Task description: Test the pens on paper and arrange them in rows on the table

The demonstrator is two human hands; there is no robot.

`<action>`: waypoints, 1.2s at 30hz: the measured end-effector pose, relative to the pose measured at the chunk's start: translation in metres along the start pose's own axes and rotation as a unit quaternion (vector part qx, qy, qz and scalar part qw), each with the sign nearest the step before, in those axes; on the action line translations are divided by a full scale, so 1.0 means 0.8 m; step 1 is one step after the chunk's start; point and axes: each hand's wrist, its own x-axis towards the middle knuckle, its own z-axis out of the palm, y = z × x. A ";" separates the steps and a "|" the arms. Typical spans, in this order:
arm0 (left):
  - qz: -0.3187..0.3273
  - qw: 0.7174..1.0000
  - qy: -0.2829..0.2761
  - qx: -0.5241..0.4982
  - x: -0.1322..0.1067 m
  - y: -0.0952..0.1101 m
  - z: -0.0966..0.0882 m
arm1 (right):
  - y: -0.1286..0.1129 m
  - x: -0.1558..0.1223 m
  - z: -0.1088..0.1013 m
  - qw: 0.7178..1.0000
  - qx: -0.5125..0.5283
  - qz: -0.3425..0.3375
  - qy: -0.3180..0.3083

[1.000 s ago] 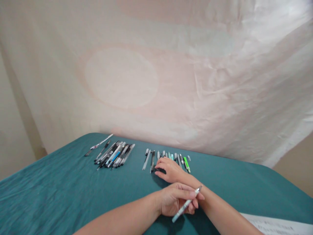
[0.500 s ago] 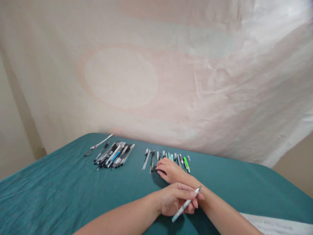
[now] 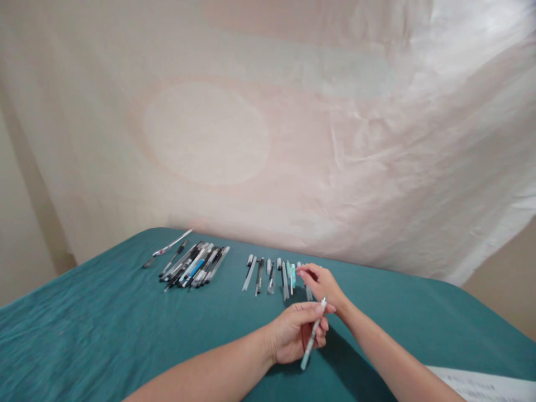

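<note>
My left hand [image 3: 299, 330] is closed around a slim pen [image 3: 312, 338] with a pale barrel and a light teal end. The pen is uncapped, its metal tip pointing up and away from me. Beyond it, my right hand [image 3: 322, 283] reaches over the right part of a row of separated pens and caps. Its fingers are bent and apart, with nothing visible in them. The fingertips are beside a teal-and-white pen [image 3: 292, 276]; whether they touch it I cannot tell. My right hand hides the pens at the row's right end.
Left of the row lies a dense pile of pens [image 3: 195, 265], mostly black, grey and clear. Farther left are a black pen [image 3: 173, 258] and a thin white-and-dark pen [image 3: 167, 247]. A printed paper sheet [image 3: 481, 385] lies at lower right on the green tablecloth [image 3: 104, 329].
My right hand has moved right along the row, uncovering pens in its middle. My left hand has shifted slightly up and left, and its pen now stands steeper.
</note>
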 end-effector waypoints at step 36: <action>0.013 0.997 0.047 0.063 0.017 -0.010 -0.002 | -0.024 -0.095 -0.028 0.890 0.414 0.193 0.000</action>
